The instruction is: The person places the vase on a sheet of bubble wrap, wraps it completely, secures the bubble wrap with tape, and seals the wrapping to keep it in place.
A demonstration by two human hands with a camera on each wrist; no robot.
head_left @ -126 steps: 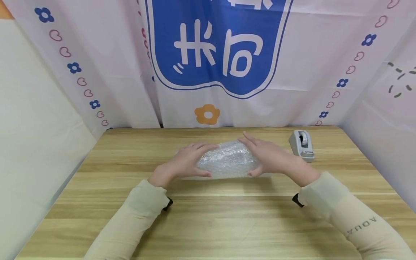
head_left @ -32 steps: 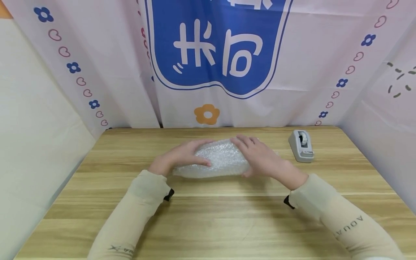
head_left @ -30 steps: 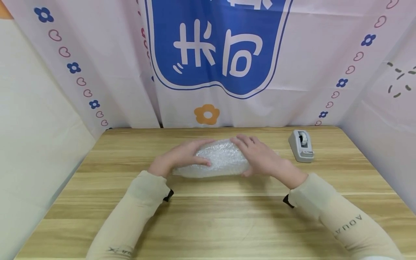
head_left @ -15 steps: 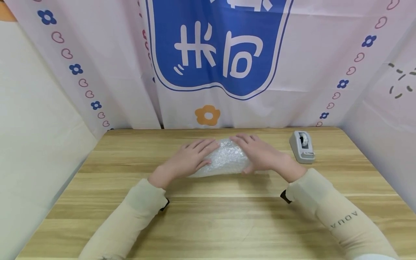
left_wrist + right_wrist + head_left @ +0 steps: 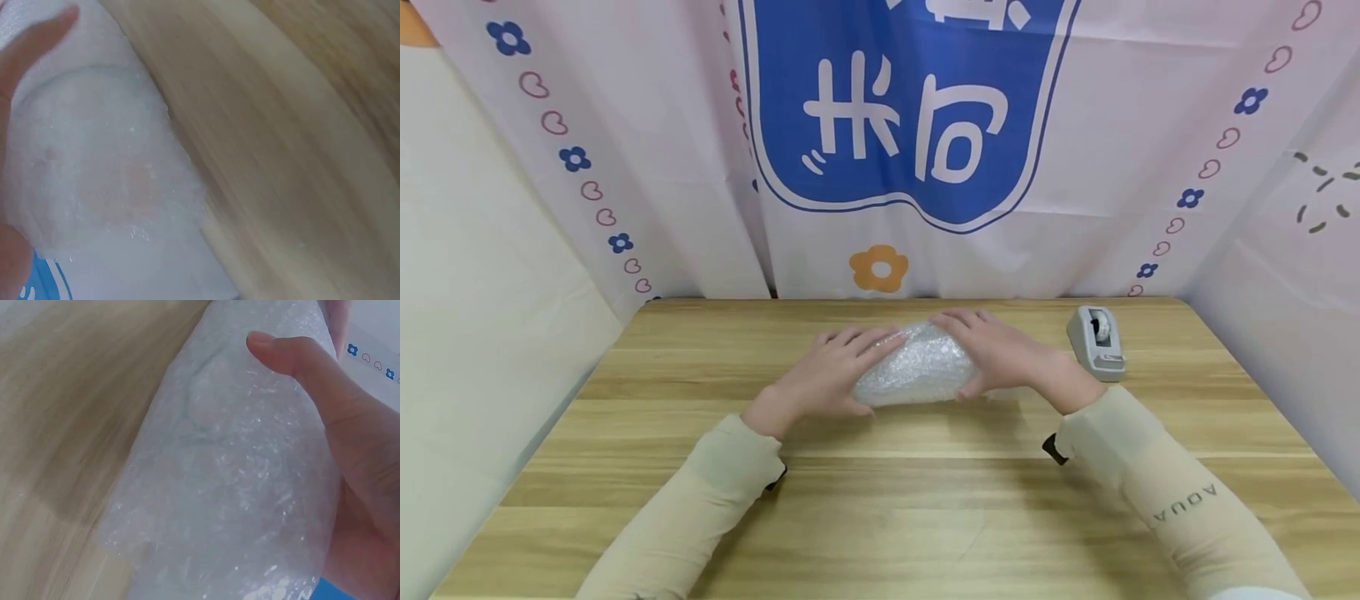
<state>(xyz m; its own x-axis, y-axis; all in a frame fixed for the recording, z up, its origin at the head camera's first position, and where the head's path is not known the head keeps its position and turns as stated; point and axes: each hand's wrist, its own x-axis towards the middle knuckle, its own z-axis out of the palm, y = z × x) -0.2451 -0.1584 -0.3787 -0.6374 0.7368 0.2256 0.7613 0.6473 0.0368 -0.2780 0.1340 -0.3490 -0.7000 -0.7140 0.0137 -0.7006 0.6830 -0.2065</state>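
Note:
A roll of clear bubble wrap [image 5: 917, 367] lies crosswise near the back of the table, between my two hands. In the left wrist view a curved, rim-like line shows through the wrap [image 5: 94, 144]; what is inside is blurred by the plastic. My left hand [image 5: 823, 375] grips the roll's left end, fingers over the top and thumb low at the front. My right hand [image 5: 1003, 358] holds the right part, its fingers over the far side. In the right wrist view the thumb of the right hand [image 5: 350, 431] presses on the wrap, and loose plastic extends past the hand.
A grey tape dispenser [image 5: 1097, 343] with a clear roll stands at the back right of the wooden table [image 5: 880, 517], just beyond the right wrist. A printed curtain [image 5: 1112, 167] hangs along the table's back edge. White sheets flank both sides.
The left hand has shifted its hold: its thumb, earlier lying across the wrap's front, is now lower at the front edge. The right hand stays over the roll, its forearm slightly further left.

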